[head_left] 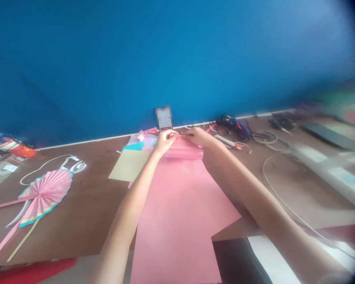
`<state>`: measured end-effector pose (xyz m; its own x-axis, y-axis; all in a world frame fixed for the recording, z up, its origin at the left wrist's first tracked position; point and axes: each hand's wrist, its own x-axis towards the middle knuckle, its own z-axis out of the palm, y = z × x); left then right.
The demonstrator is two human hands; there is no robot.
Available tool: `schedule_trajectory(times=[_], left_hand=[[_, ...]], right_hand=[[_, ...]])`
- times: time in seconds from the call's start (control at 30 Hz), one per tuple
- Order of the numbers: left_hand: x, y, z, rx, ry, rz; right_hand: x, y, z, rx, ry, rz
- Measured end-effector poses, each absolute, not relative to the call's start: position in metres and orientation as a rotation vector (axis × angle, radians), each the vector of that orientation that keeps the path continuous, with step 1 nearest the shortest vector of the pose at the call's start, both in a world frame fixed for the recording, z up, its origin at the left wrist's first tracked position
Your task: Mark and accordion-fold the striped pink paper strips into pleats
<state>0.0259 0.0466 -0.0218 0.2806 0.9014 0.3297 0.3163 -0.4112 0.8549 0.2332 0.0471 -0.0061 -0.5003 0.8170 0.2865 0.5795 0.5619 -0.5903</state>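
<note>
Head view: pink sheet point(177, 205)'s far folded edge is pinched by left hand point(163, 141) and right hand point(198, 138), fingers closed narrow, keeping pleats stacked.

No readable text, labels, brands or numbers anywhere in view

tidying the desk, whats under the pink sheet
The pink sheet lies on the brown table; its far end overlaps pale papers. Anything else beneath is covered.

Both hands, left hand point(165, 141) and right hand point(198, 137), pinch the folded far edge of the pink paper sheet point(177, 205); a pink paper fan point(45, 194) lies at nine o'clock.
</note>
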Motion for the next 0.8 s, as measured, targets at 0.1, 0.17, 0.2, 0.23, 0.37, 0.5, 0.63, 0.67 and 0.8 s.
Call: schedule_trajectory(times=[0.1, 0.17, 0.2, 0.23, 0.37, 0.5, 0.63, 0.67, 0.8], left_hand=[[0.0278, 0.0469, -0.0234, 1.857, 1.103, 1.134], [0.0288, 0.0472, -0.0242, 1.855, 1.116, 1.157], [0.0291, 0.0473, -0.0244, 1.856, 1.122, 1.158], [0.0292, 0.0473, -0.0244, 1.854, 1.127, 1.151], [0.0288, 0.0468, -0.0248, 1.837, 1.138, 1.121], [0.0288, 0.0475, -0.0273, 1.813, 1.183, 1.137], [0.0289, 0.0480, -0.0283, 1.764, 1.185, 1.113], [0.0288, 0.0478, -0.0282, 1.751, 1.193, 1.106], [0.0280, 0.0468, -0.0272, 1.745, 1.203, 1.095]], right_hand=[[0.2319, 0.0462, -0.0052, -1.108, -2.235, 0.581], [0.2309, 0.0452, -0.0042, -1.100, -2.237, 0.586], [0.2305, 0.0448, -0.0037, -1.100, -2.238, 0.587], [0.2302, 0.0443, -0.0033, -1.103, -2.241, 0.587], [0.2300, 0.0437, -0.0034, -1.099, -2.254, 0.576], [0.2298, 0.0454, -0.0063, -1.102, -2.278, 0.560], [0.2294, 0.0479, -0.0094, -1.131, -2.301, 0.555], [0.2296, 0.0485, -0.0099, -1.133, -2.304, 0.554], [0.2314, 0.0505, -0.0111, -1.131, -2.312, 0.570]])
